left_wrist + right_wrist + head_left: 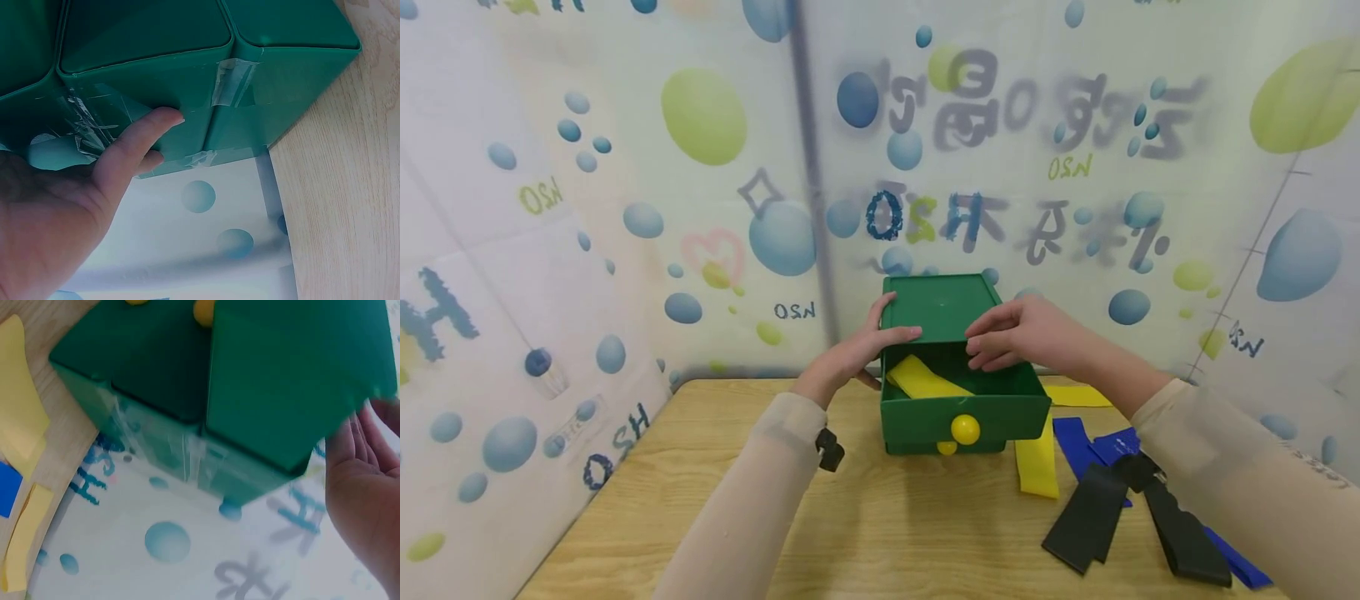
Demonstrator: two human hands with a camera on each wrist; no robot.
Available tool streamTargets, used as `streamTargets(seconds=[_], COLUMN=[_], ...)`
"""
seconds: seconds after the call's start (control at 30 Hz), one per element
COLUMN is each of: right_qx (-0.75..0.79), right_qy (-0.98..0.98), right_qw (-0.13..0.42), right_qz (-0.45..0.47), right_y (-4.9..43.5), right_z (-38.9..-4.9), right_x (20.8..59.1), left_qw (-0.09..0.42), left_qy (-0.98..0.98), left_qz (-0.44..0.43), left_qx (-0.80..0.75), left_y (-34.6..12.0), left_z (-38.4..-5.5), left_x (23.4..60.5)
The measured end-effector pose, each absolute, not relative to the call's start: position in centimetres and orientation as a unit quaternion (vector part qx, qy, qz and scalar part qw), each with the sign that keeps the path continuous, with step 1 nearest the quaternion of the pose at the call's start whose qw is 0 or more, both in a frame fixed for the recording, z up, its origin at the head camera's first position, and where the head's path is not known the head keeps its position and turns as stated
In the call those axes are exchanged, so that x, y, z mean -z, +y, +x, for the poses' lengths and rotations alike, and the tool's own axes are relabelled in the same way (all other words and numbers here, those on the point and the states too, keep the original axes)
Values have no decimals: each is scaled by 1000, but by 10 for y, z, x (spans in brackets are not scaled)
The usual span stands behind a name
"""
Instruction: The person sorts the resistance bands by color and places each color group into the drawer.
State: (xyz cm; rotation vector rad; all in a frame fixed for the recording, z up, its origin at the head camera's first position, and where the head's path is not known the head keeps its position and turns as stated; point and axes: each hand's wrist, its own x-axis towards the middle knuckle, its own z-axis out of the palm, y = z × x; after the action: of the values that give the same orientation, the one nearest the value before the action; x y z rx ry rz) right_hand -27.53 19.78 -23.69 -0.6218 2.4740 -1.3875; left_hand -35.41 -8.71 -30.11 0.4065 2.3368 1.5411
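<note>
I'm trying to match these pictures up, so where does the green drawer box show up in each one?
Head: the green drawer box sits just right of centre, on the wooden table.
Left wrist: it fills much of the upper part, cut off at the top and left.
Right wrist: it spans the upper middle and right.
Shared landmark: the table, also along the right edge and left side of the wrist views.

Blue strips and black strips lie close together on the wood-grain desk. Behind rises a pale sheet printed with blue and green spots and lettering.
</note>
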Motion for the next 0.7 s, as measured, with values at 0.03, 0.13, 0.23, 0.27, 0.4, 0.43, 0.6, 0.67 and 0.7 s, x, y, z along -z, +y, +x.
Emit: streamTargets(seconds=[0.03, 0.13, 0.23, 0.27, 0.4, 0.43, 0.6, 0.67, 0.7], right_qx=[475, 475, 481, 481, 478, 477, 485, 488, 487], right_qy=[846, 850, 855, 857, 864, 866, 864, 862, 862], right_qw=[113, 91, 68, 62, 56, 58, 66, 73, 78], right_qz=[-213, -207, -185, -175, -145, -139, -120, -116, -115], right_y=[203, 221, 240, 247, 274, 280, 303, 309, 311], right_z=[-275, -275, -277, -278, -283, -284, -281, -278, -276], right_x=[235, 229, 226, 226, 231, 235, 260, 274, 282], left_qw=[156, 155, 155, 155, 153, 153, 152, 152, 151], left_qy=[816, 817, 816, 816, 817, 817, 816, 815, 815], left_qz=[142, 145, 145, 144, 143, 144, 147, 148, 148], left_qx=[-538, -537, -537, -537, -537, -537, -538, -539, -539], left_y=[-87, -88, -89, -89, -91, -91, -90, -90, -89], left_z=[-354, -353, -353, -352, -352, -352, -353, -353, -353], left_x=[301, 301, 302, 302, 303, 303, 303, 303, 303])
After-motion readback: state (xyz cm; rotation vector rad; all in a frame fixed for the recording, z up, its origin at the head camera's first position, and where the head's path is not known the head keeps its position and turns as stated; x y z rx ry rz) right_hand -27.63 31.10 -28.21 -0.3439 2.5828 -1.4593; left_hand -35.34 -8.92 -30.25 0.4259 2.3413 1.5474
